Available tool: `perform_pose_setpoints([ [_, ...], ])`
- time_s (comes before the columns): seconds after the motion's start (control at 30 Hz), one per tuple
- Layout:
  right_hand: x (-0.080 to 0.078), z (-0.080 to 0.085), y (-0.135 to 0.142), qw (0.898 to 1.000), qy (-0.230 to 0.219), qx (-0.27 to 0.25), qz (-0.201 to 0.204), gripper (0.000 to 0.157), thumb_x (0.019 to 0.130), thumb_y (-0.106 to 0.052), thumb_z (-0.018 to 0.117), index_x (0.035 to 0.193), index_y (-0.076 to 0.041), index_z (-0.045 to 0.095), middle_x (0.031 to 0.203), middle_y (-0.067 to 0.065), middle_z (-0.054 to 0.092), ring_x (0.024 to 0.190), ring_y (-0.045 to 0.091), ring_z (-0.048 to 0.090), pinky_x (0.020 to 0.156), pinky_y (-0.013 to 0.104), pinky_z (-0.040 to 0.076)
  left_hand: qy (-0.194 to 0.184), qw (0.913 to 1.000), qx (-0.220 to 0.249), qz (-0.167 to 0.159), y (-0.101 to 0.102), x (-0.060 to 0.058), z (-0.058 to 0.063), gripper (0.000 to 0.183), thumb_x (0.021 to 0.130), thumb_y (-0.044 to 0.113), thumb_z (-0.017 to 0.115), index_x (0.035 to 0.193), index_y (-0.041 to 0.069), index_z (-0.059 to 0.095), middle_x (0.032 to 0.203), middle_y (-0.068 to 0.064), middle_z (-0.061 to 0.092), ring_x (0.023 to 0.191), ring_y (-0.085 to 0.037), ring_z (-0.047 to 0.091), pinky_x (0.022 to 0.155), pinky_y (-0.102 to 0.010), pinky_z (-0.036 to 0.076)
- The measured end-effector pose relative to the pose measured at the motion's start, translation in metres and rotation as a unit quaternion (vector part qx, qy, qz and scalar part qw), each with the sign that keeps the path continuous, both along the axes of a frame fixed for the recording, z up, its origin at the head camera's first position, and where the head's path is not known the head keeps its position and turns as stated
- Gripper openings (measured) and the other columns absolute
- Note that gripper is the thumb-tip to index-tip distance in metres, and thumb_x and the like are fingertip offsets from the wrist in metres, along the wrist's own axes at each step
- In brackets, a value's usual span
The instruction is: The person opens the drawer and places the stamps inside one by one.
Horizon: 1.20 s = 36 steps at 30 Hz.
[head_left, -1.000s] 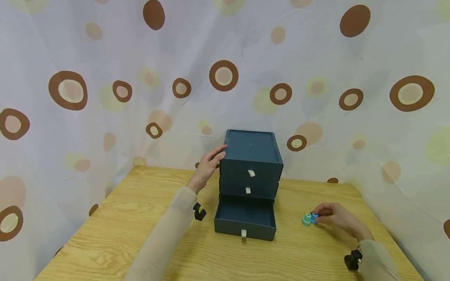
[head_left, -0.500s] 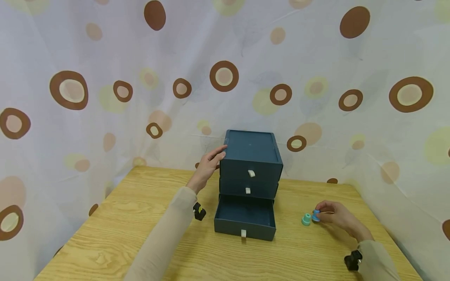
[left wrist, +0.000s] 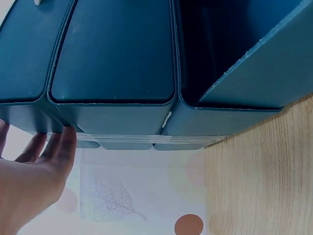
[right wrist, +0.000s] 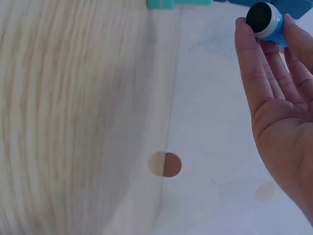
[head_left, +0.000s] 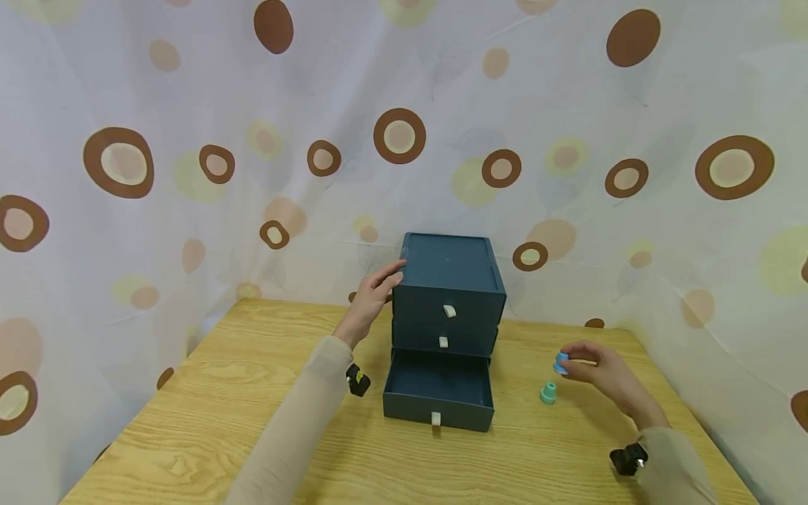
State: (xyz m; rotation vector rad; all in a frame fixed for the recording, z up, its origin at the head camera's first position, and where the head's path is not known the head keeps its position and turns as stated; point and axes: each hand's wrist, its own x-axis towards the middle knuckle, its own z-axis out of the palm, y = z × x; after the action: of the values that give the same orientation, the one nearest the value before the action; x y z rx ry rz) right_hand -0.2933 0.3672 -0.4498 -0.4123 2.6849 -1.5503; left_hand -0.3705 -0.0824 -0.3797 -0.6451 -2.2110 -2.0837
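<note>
A dark blue drawer cabinet stands at the back of the table, its lowest drawer pulled out and the two above it closed. My left hand rests its fingers against the cabinet's upper left side; the left wrist view shows the fingertips touching that wall. Above the table at the right, my right hand pinches a small blue stepped cone-shaped piece between thumb and fingers. Its dark, hollow-looking base faces the camera in the right wrist view. A similar green piece stands upright on the table just below it.
The wooden table backs onto a patterned curtain that also hangs along both sides. White pull tabs stick out from the drawer fronts, and the open drawer juts toward me between the two arms.
The blue piece has been lifted from beside the green one, first shifting right, then up off the table in my right hand. My left hand has stayed at the cabinet.
</note>
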Motion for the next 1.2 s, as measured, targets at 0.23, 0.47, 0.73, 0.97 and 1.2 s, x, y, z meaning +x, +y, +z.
perform_pose_setpoints([
  [0.23,0.002,0.010,-0.020,1.000,0.016,-0.002,0.015,0.041,0.097,-0.026,0.064,0.126,0.001,0.055,0.115,0.005,0.067,0.096,0.009,0.069,0.085,0.033,0.056,-0.011,0.9999,-0.002,0.002,0.000,-0.001,0.007,0.046,0.104,0.033,0.050,0.148,0.025,0.044,0.156,-0.001,0.036,0.142,-0.025,0.036,0.115,-0.049,0.032],
  [0.47,0.005,0.020,-0.044,0.999,0.025,0.001,0.027,0.042,0.096,-0.026,0.064,0.129,-0.001,0.057,0.120,0.017,0.066,0.097,0.006,0.067,0.084,0.028,0.055,-0.013,0.9999,-0.011,0.002,-0.003,-0.002,0.012,0.045,0.103,0.031,0.051,0.147,0.024,0.045,0.155,0.000,0.038,0.140,-0.025,0.039,0.114,-0.049,0.034],
  [0.73,0.002,0.016,-0.070,0.999,0.019,0.014,0.043,0.042,0.094,-0.030,0.067,0.129,-0.007,0.061,0.126,0.018,0.065,0.100,0.004,0.068,0.088,0.031,0.055,-0.019,0.9998,-0.010,-0.006,-0.004,-0.002,0.013,0.045,0.103,0.030,0.051,0.148,0.024,0.045,0.155,0.001,0.037,0.141,-0.024,0.039,0.115,-0.048,0.034],
  [0.97,0.000,0.011,-0.095,0.997,0.008,0.025,0.068,0.043,0.093,-0.030,0.068,0.127,-0.004,0.064,0.125,0.019,0.065,0.103,0.010,0.067,0.089,0.028,0.054,-0.021,0.9997,-0.002,-0.009,-0.003,-0.002,0.009,0.046,0.103,0.030,0.050,0.148,0.024,0.044,0.156,0.002,0.036,0.142,-0.024,0.038,0.115,-0.049,0.033],
  [1.2,-0.001,0.008,-0.114,0.996,-0.002,0.010,0.084,0.039,0.091,-0.028,0.071,0.120,-0.003,0.065,0.116,0.015,0.068,0.098,0.017,0.067,0.085,0.027,0.055,-0.021,0.9997,0.001,-0.009,-0.002,-0.002,0.008,0.046,0.103,0.031,0.051,0.148,0.024,0.044,0.156,0.002,0.037,0.143,-0.023,0.037,0.116,-0.049,0.032],
])
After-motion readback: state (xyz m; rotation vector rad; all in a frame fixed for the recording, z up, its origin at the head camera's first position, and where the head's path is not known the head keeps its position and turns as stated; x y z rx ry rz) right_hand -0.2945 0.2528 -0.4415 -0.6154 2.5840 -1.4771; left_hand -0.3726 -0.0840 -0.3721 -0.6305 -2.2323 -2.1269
